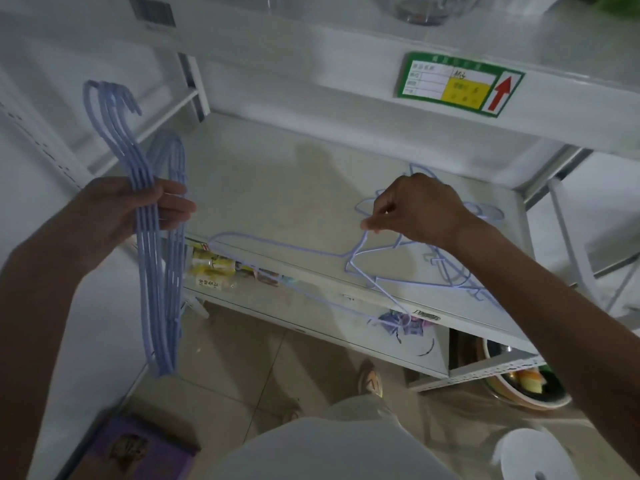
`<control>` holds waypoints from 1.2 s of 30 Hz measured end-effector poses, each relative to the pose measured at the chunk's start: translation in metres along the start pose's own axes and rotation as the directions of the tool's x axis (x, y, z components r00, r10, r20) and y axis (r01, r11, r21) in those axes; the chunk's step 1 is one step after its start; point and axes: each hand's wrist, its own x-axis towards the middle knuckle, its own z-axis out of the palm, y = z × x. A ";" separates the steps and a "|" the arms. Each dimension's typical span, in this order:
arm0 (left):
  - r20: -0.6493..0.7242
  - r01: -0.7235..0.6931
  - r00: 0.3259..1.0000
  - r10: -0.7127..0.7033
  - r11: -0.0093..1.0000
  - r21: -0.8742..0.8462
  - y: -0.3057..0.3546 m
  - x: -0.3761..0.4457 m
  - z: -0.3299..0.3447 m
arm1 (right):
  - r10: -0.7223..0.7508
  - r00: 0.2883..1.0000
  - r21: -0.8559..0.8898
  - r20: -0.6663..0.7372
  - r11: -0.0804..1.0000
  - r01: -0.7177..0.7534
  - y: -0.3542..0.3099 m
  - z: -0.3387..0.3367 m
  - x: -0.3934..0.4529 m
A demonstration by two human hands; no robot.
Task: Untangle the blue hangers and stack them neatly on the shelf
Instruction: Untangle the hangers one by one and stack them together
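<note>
While pinched: hanger (pixel 360 268) under right hand (pixel 420 211)

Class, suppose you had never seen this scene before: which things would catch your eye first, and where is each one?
First, the bundle of blue hangers gripped upright in the left hand at the left of the view. Next, the right hand pinching the wire of a single hanger out of the tangled pile on the white shelf. Above, a green label with a red arrow stands out on the upper shelf's edge.
</note>
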 end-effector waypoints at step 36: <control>0.221 0.309 0.934 -0.280 0.944 -0.112 -0.073 0.012 0.222 | -0.048 0.991 0.827 0.125 0.557 -0.077 -0.041 0.022 0.001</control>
